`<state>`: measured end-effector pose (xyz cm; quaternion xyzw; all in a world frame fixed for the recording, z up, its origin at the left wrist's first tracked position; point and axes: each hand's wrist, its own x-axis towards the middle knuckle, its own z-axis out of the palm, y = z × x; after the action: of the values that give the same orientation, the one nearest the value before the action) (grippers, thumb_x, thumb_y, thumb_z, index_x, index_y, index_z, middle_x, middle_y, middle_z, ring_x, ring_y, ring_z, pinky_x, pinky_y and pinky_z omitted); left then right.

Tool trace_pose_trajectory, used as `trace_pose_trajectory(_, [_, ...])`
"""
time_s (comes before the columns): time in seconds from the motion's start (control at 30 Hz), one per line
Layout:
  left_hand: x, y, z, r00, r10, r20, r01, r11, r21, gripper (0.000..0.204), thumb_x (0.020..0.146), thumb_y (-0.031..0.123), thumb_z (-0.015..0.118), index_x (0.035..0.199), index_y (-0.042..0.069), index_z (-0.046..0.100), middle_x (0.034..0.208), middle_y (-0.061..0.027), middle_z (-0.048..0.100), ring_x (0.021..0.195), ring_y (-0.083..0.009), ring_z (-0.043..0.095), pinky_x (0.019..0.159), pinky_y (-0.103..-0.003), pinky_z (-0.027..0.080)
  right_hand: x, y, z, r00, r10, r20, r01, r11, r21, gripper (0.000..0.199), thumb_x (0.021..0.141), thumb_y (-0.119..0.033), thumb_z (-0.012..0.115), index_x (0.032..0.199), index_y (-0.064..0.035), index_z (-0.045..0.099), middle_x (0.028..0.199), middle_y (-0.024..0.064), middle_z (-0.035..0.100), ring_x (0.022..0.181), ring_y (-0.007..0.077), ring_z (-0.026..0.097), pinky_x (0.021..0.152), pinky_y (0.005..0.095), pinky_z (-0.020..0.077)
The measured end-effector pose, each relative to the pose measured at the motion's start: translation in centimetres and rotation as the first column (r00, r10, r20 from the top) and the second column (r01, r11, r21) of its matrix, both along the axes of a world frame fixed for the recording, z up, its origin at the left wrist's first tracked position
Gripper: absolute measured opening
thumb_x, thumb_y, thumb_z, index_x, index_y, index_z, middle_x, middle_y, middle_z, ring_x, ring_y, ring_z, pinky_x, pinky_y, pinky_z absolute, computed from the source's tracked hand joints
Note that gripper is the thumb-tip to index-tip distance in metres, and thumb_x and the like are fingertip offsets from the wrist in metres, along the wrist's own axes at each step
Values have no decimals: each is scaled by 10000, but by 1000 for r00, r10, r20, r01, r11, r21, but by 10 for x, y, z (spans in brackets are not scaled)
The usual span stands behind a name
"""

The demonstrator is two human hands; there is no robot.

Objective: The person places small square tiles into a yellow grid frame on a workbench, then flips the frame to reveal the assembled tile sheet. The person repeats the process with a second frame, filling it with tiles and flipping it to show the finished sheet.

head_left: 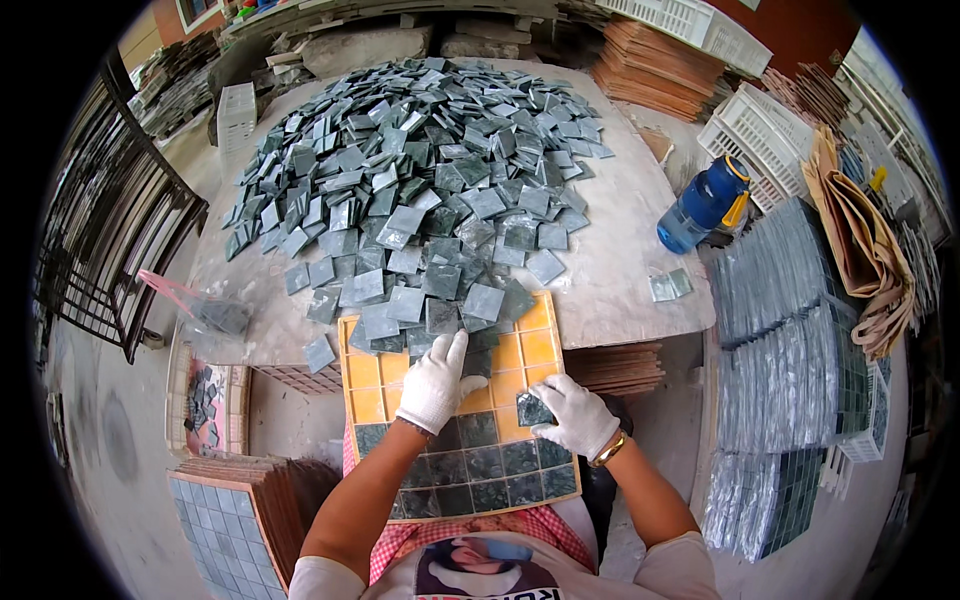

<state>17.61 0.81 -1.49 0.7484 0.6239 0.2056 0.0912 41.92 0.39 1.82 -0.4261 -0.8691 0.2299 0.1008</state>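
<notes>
A yellow gridded tray (535,349) leans across my lap against the table edge. Dark green square tiles (482,463) fill its lower rows, while several upper cells show bare yellow. My right hand (580,418), in a white glove, pinches a dark green tile (533,409) over the tray's right side. My left hand (433,385), gloved too, has its index finger stretched toward loose tiles (442,317) overlapping the tray's top edge, with the thumb apart. Its fingertips touch or nearly touch them. Beyond lies a large heap of loose grey-green tiles (420,160) on the table.
A pale table (640,235) carries the heap and a blue bottle (705,205) at right. Stacks of plastic-wrapped tile sheets (770,370) stand on the right. A stack of tiled panels (225,525) is low left, and a black metal rack (125,210) is farther left.
</notes>
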Motion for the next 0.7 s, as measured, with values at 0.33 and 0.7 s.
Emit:
trace_pose_trajectory(0.33, [-15, 8, -2, 978, -143, -151, 184, 935, 302, 288, 864, 379, 587, 790, 111, 510, 699, -53, 532, 532, -250, 584, 467, -371, 479, 30, 1, -6, 997, 11, -79, -11, 1000, 7, 511, 682, -219, 771, 1130, -61, 580, 1067, 91, 514, 980, 263, 574, 832, 353, 496])
trace_pose_trajectory(0.7, [10, -7, 44, 732, 185, 655, 224, 844, -488, 262, 936, 234, 554, 943, -17, 630, 683, -36, 552, 523, -98, 509, 480, -250, 426, 27, -2, -4, 996, -35, -78, 31, 999, -45, 396, 776, -208, 689, 1131, -61, 593, 1097, 99, 545, 942, 266, 605, 819, 358, 507])
